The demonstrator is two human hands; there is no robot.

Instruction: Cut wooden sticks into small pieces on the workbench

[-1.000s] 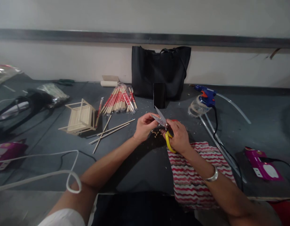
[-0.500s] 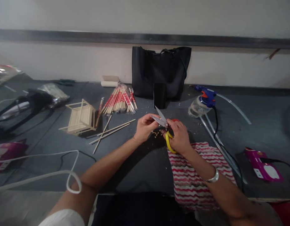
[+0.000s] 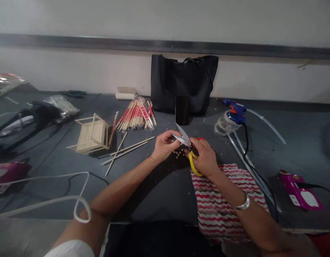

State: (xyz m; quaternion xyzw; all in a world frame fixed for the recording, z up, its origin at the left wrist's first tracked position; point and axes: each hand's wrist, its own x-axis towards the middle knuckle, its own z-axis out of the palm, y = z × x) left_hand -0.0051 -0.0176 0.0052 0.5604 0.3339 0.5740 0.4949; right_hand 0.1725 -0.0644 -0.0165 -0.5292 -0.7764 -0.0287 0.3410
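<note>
My right hand (image 3: 204,157) is closed around the handles of a pair of scissors (image 3: 184,138), one loop yellow and the other red. The blades point away and to the left, spread apart. My left hand (image 3: 165,145) is beside the blades, its thumb and fingers pinched together; whatever they hold is too small to make out. Small pale cut bits (image 3: 177,154) lie on the table below the blades. Left of my hands, several loose wooden sticks (image 3: 130,151) lie crossed, near a small chair-like frame of sticks (image 3: 93,135).
Red-and-white wrapped chopsticks (image 3: 135,114) lie behind. A phone (image 3: 182,110) leans on a black bag (image 3: 183,80). At right are a blue glue gun (image 3: 235,111) on a clear jar (image 3: 226,124), glue sticks (image 3: 245,160) and a purple power strip (image 3: 301,191). A striped cloth (image 3: 221,207) lies under my right forearm.
Hardly anything differs. The view has shifted slightly, and both hands and the scissors hold nearly the same pose, blades still spread.
</note>
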